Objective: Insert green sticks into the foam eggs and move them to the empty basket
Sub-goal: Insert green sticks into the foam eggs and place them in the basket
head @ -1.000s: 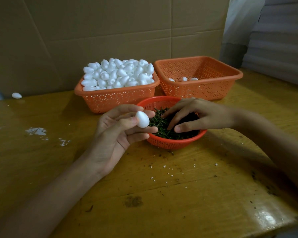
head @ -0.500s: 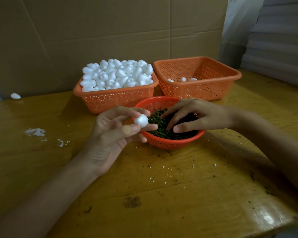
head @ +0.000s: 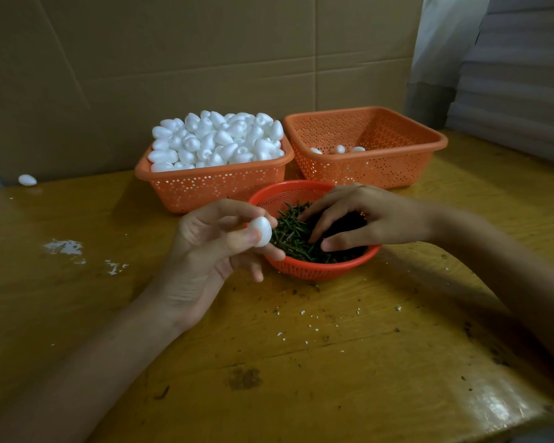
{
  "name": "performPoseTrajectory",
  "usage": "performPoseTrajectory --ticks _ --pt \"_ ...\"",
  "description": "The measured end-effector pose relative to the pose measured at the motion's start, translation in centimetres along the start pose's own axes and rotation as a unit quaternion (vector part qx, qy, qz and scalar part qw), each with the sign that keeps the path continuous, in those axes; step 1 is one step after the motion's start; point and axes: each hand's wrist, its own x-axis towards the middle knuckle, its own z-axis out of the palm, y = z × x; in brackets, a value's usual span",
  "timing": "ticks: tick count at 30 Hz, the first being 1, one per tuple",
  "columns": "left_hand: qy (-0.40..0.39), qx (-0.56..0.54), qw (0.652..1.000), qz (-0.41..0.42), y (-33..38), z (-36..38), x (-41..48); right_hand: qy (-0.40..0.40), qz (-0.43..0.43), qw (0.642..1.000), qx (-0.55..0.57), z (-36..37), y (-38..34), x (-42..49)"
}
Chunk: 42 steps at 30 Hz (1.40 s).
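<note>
My left hand holds one white foam egg between thumb and fingers, just left of the round red basket. That basket is full of short green sticks. My right hand reaches into it from the right, fingers spread and bent down among the sticks; I cannot see whether they pinch one. Behind, an orange basket is heaped with foam eggs. To its right a second orange basket holds three eggs on its floor.
All baskets stand on a yellow wooden table backed by a cardboard wall. A loose foam egg lies at the far left by the wall. White foam crumbs and dark specks are scattered in front of the red basket.
My left hand has turned the egg in its fingers and shifted slightly lower. My right hand has stayed in the stick basket with little movement.
</note>
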Motion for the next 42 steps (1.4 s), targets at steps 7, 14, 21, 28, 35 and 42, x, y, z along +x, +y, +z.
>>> performPoseTrajectory --ticks 7,14,21,28,35,42 --pt "0.027 -0.032 0.999 0.002 0.3 0.4 -0.1 0.020 -0.016 0.999 0.037 -0.1 0.0 -0.2" --pt "0.057 -0.065 0.996 0.002 0.6 0.3 0.0 0.050 -0.025 0.998 0.036 0.2 -0.1 -0.3" --pt "0.090 -0.070 0.993 -0.006 0.8 -0.2 0.5 0.123 -0.045 0.989 0.072 0.5 -0.3 -0.2" --pt "0.096 -0.059 0.994 -0.011 0.9 -0.2 0.5 0.140 -0.037 0.976 0.161 0.6 -0.1 -0.3" --pt "0.100 -0.068 0.993 -0.002 1.0 -0.4 0.6 0.164 -0.047 0.967 0.187 0.8 -0.7 -0.2" --pt "0.086 -0.082 0.993 0.001 1.0 -0.5 0.6 0.198 -0.063 0.959 0.194 1.2 -1.6 -0.1"
